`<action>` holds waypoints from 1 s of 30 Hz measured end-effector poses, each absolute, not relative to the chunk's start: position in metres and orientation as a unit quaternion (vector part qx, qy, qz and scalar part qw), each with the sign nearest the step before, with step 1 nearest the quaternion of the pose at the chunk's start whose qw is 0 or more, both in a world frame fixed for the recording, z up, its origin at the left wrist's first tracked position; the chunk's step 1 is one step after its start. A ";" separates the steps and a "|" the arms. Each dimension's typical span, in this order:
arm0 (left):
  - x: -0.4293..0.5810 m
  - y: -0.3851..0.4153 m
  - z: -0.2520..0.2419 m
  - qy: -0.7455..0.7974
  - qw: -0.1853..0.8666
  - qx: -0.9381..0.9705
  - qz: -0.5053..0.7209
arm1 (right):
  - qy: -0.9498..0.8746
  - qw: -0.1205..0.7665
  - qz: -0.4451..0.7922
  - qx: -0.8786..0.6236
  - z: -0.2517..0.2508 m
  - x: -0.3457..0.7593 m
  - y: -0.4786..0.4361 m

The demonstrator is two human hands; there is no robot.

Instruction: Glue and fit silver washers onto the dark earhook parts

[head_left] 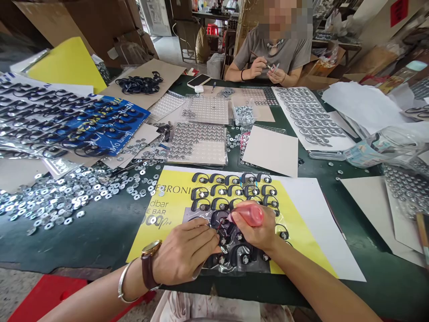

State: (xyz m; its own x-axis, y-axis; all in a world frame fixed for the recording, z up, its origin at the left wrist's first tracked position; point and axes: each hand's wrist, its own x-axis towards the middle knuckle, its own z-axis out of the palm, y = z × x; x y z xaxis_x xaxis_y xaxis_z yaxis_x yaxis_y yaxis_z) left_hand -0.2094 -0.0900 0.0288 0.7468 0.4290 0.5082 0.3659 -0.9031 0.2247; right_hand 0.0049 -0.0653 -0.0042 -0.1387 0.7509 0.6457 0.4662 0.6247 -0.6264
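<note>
My right hand (263, 230) is closed around a small pink squeeze bottle (250, 213), its tip pointing left and down over rows of black hook-shaped pieces (233, 191). Each piece carries a small round metallic part. Close by on the left, my left hand (187, 250) is over the near rows, fingers together and bent downward. What its fingertips pinch or press is hidden. Under the pieces are clear plastic and a printed yellow sheet (144, 239). A watch (151, 250) and a bangle (123, 284) are on my left wrist.
Loose metal discs (67, 201) are spread at left. Beyond the yellow sheet stands a tray of round metal parts (197, 143), beside a blank card (271, 150). Hook pieces cover a blue printed sheet (124, 129) and a white sheet (311, 118). Across the table, a person (273, 56) holds a thin stick.
</note>
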 end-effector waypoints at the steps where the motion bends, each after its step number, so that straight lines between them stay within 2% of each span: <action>1: -0.209 -0.090 0.029 0.214 0.057 0.933 0.285 | -0.742 0.513 0.136 -0.411 -0.004 0.005 -0.065; 12: -0.211 -0.089 0.030 0.221 0.073 0.929 0.286 | -0.746 0.499 0.147 -0.416 -0.004 0.006 -0.066; 30: -0.218 -0.076 0.024 0.277 0.198 0.884 0.320 | -0.754 0.498 0.159 -0.398 -0.005 0.003 -0.066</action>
